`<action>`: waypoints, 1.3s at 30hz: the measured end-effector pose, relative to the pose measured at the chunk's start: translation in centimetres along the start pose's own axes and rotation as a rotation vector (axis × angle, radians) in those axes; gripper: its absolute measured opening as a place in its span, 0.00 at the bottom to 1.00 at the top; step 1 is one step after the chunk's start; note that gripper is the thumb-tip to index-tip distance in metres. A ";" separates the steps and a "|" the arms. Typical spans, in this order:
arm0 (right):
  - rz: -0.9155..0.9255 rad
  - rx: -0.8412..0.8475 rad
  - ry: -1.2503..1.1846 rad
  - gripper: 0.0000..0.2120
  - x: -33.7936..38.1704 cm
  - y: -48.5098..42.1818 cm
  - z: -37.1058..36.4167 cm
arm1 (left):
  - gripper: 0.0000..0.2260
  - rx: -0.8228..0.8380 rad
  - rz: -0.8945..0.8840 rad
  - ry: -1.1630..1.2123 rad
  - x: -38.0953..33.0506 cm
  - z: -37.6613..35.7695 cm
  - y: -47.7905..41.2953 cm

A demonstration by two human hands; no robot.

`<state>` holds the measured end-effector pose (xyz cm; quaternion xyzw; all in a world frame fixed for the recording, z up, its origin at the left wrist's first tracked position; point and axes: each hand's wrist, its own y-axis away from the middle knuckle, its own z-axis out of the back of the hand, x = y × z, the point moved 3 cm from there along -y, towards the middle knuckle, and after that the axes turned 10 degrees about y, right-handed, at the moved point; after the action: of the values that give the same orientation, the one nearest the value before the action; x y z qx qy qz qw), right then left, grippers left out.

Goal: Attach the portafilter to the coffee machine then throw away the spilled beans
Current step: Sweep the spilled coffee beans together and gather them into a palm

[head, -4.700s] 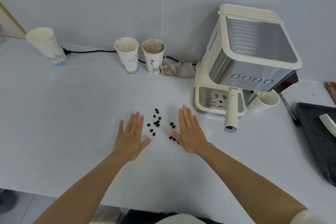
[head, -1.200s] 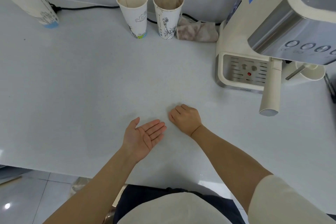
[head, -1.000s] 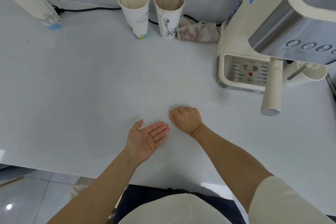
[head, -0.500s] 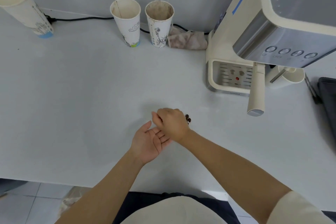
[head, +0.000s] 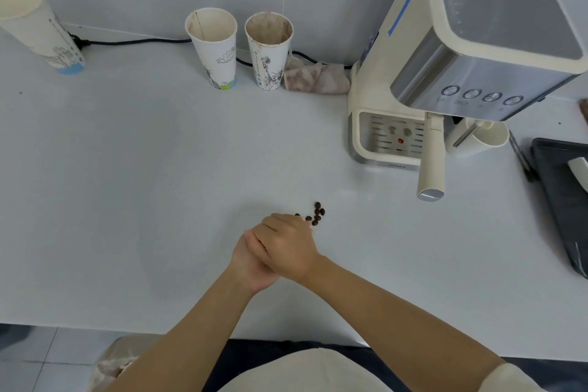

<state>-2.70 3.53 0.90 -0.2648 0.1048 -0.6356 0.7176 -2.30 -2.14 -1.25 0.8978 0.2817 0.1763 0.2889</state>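
Several dark coffee beans [head: 316, 215] lie in a small cluster on the white counter [head: 143, 169]. My right hand [head: 286, 245] lies palm down on top of my left hand [head: 246, 259], just left of and nearer than the beans. My left palm faces up under it. Whatever is between the two palms is hidden. The cream coffee machine [head: 451, 51] stands at the back right. The portafilter [head: 431, 162] sits locked under its head, with the cream handle pointing toward me.
Two used paper cups [head: 213, 48] [head: 269, 49] and a stained rag [head: 315, 78] stand by the wall, a third cup [head: 38, 27] at far left. A white cup [head: 477, 137] sits beside the machine. A dark tray [head: 566, 200] lies at the right edge.
My right hand lifted off the counter and slid onto my upturned left palm. That uncovered a small cluster of beans where the fist had been. The camera view shifted.
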 end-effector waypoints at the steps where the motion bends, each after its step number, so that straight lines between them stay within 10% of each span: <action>1: 0.000 -0.024 0.000 0.18 -0.1 0.2 0.2 | 0.15 -0.043 -0.028 -0.010 -0.3 0.5 -0.2; 4: -0.004 -0.074 -0.045 0.23 -0.3 0.5 1.0 | 0.17 0.085 0.026 -0.045 0.0 -0.2 -0.2; 10: -0.215 0.038 -0.065 0.13 -3.2 -0.2 1.9 | 0.19 -0.224 -0.100 -0.234 -0.5 0.9 0.0; 16: -0.598 0.636 0.156 0.19 -9.0 1.4 -0.2 | 0.28 -0.233 -0.080 -0.253 -1.2 1.9 0.7; 22: -0.610 0.716 0.297 0.23 -8.1 2.1 -2.0 | 0.27 -0.265 -0.081 -0.283 -1.6 2.4 1.5; 39: -0.091 0.209 0.474 0.16 -8.6 2.0 -4.5 | 0.25 -0.311 -0.026 -0.296 -1.8 2.3 1.9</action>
<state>-4.65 10.82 -5.53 -0.0374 0.1919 -0.7189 0.6671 -1.85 -5.49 -2.07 0.8547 0.2172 0.0803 0.4645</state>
